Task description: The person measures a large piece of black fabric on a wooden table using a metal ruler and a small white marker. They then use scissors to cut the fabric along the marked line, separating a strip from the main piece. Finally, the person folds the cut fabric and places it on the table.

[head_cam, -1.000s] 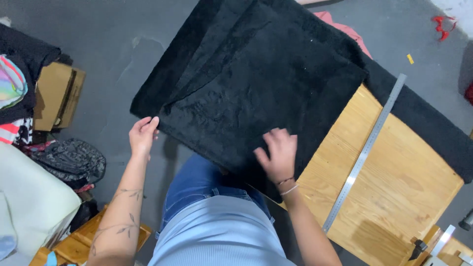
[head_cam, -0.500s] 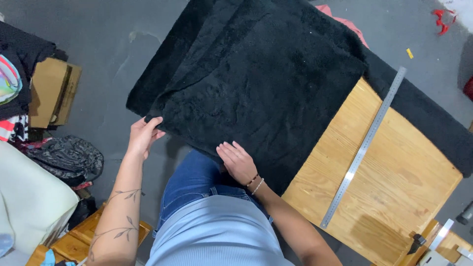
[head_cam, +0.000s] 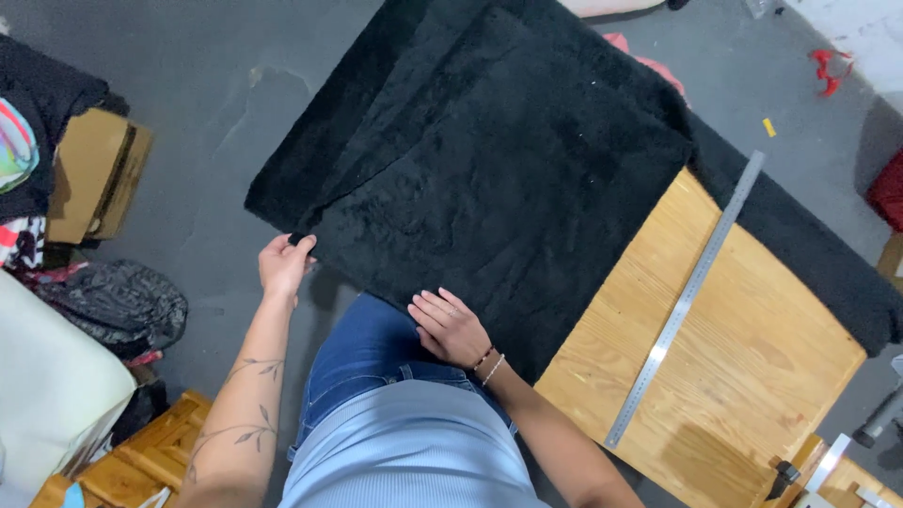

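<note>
**Head view: both hands at the near edge of a black fleece fabric**

The black fleece fabric (head_cam: 508, 179) lies folded over the far-left part of a wooden counter (head_cam: 743, 348), one corner hanging off the left side above the grey floor (head_cam: 188, 66). The left hand (head_cam: 284, 265) pinches that hanging corner, its fingers (head_cam: 303, 243) closed on the edge. The right hand (head_cam: 450, 327) rests flat at the near hem, fingers (head_cam: 431, 303) held loosely together, gripping nothing. A long metal ruler (head_cam: 687, 296) lies diagonally on the bare wood, just beside the fabric. A cardboard box (head_cam: 94, 174) sits well apart on the floor.
</note>
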